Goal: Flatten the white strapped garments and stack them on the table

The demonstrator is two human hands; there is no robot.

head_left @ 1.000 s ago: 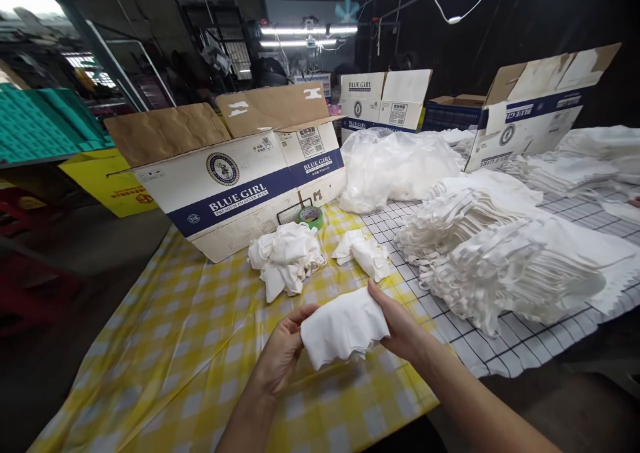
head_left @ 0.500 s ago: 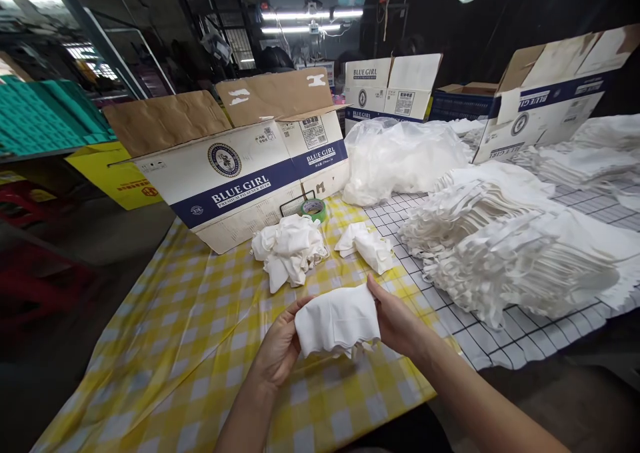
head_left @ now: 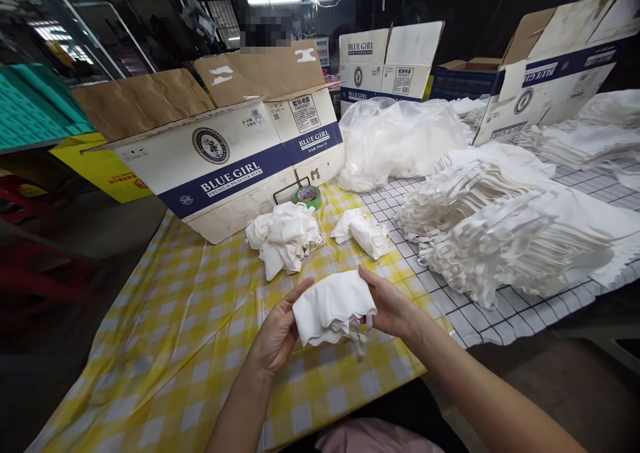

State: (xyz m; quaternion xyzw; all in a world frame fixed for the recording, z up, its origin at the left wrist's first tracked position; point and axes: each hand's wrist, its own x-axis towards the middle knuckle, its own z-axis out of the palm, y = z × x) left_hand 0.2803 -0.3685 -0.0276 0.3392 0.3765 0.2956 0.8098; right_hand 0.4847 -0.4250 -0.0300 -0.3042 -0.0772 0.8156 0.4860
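Between my hands is a folded stack of white fabric pieces [head_left: 334,306] with wavy lower edges and thin straps hanging at its right. My left hand [head_left: 277,329] grips its left end, thumb on top. At the right end my right hand [head_left: 390,303] holds it, with the fingers partly hidden behind the cloth. The stack is held above the yellow checked tablecloth [head_left: 200,346]. Just beyond it lie a crumpled heap of white fabric pieces [head_left: 285,236] and a smaller white bundle [head_left: 361,233].
A large beer carton [head_left: 240,166] stands at the back left, a green tape roll [head_left: 309,197] before it. A clear plastic bag [head_left: 400,139] bulges behind. To the right, thick stacks of white fabric [head_left: 510,233] cover a grid-patterned cloth [head_left: 480,329]. Another carton [head_left: 555,73] stands behind them.
My view has tipped slightly downward. Both hands still hold the white stack, now turned a little so more of its layered lower edge and a hanging strap show.
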